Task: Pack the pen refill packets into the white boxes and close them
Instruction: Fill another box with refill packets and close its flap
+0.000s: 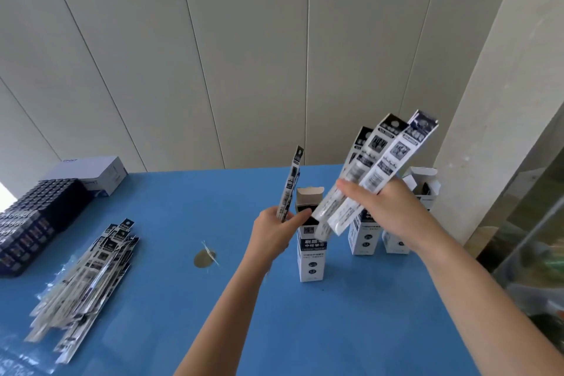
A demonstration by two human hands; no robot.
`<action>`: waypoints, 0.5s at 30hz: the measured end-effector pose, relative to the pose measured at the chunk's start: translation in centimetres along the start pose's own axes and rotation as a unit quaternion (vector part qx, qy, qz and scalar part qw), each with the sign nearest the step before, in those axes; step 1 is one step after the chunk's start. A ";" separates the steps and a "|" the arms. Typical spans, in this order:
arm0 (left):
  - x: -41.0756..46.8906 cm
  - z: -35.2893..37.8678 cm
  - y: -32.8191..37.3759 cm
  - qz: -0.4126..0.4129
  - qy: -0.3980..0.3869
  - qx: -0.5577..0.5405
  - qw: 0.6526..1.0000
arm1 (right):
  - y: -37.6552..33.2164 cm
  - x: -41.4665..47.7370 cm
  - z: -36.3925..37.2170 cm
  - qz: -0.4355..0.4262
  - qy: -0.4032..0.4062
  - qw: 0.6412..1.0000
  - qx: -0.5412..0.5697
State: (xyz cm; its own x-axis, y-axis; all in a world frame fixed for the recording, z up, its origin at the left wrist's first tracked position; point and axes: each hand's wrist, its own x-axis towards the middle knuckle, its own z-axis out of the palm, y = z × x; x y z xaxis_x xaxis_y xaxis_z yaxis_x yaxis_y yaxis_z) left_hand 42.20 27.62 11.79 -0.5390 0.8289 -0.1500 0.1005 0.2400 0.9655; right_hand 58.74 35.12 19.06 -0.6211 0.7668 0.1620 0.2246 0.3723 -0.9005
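While left fingers (297,218) and right fingers (351,188) grip refill packets (375,162), blue table (183,207), panelled wall (213,55).

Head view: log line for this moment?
left hand: holds single packet | right hand: holds packet bundle | front box: open

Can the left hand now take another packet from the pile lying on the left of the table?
Probably not yet: the left hand already grips one packet, though nothing stands between it and the pile.
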 end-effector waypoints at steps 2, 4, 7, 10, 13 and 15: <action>0.4 0.2 0.1 -0.002 0.000 0.011 1.000 | -0.3 0.7 0.1 0.005 -0.010 1.000 -0.022; 0.6 0.3 0.2 -0.008 -0.006 0.009 1.000 | -0.3 1.1 0.2 0.004 -0.028 0.999 -0.036; 0.6 0.3 0.2 -0.008 -0.021 -0.019 1.000 | 0.4 2.5 0.2 -0.003 -0.032 0.998 -0.059; 0.5 0.3 0.4 -0.003 -0.025 -0.034 0.999 | 0.7 3.6 0.2 -0.032 -0.027 0.997 -0.071; 0.7 0.3 0.4 -0.003 -0.029 -0.032 0.999 | 0.6 4.2 0.3 -0.054 -0.019 0.996 -0.072; 0.8 0.3 0.3 -0.005 -0.031 -0.025 0.999 | 0.5 4.4 0.4 -0.057 -0.029 0.996 -0.066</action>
State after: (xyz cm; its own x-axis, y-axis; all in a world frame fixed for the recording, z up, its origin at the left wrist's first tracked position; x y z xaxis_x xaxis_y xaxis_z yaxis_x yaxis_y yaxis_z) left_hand 42.02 28.54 11.91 -0.4865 0.8568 -0.1707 0.0527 0.2238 0.9732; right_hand 55.80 38.49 19.21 -0.6896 0.6856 0.2332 0.2440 0.5231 -0.8166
